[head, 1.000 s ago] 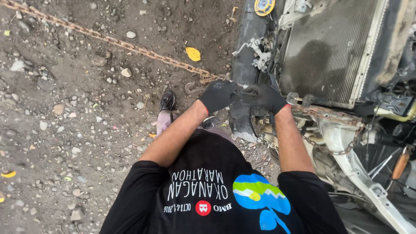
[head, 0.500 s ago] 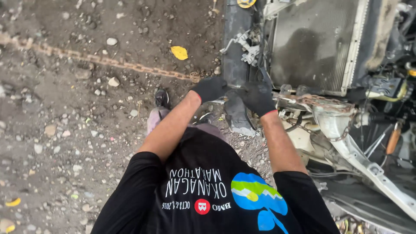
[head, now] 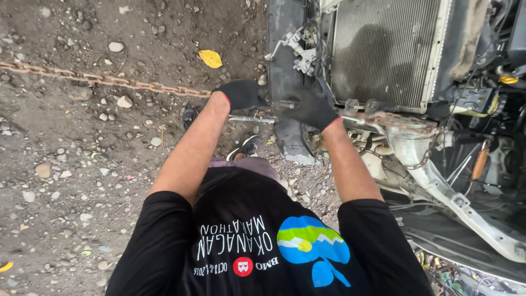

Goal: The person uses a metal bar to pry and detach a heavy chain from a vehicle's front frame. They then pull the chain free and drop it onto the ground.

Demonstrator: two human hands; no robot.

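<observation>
step: working a metal bar (head: 249,118) at the stripped car front | left hand (head: 241,94) gloved, closed on bar | right hand (head: 308,107) gloved, closed on its far end, below radiator (head: 383,49) | next: I judge a firm two-handed pull, feet braced on gravel (head: 82,164)

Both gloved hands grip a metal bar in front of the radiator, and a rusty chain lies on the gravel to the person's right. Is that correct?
Not quite. The head view shows the rusty chain on the gravel to the person's left, not the right. The rest holds: the left hand and right hand, both in black gloves, grip a metal bar in front of the radiator.
</observation>
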